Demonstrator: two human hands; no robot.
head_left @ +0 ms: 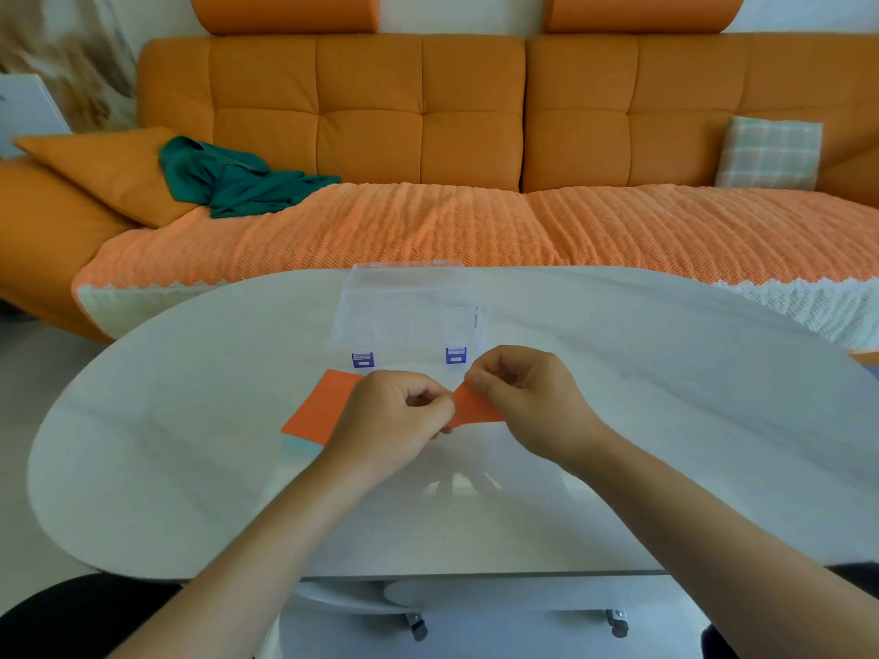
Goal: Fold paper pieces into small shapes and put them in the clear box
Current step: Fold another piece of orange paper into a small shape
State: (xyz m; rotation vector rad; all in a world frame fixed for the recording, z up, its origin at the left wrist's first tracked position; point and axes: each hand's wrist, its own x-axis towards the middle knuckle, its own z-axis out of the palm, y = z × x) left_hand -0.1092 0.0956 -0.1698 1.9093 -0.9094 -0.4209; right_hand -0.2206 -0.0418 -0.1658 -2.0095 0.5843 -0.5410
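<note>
An orange paper piece [473, 405] is held just above the white table between both hands. My left hand [390, 423] pinches its left end and my right hand [523, 397] pinches its upper corner. More orange paper [318, 409] lies flat on the table under and left of my left hand, with a pale blue sheet [299, 449] showing beneath its near edge. The clear box [409, 309] with two purple latches stands just beyond my hands, its lid raised at the back. I cannot tell what is inside it.
The oval white table [666, 420] stretches wide on both sides of my hands. Behind it stands an orange sofa [428, 135] with a green cloth [233, 178] and a checked cushion [768, 152]. The table's castors [618, 625] show below its near edge.
</note>
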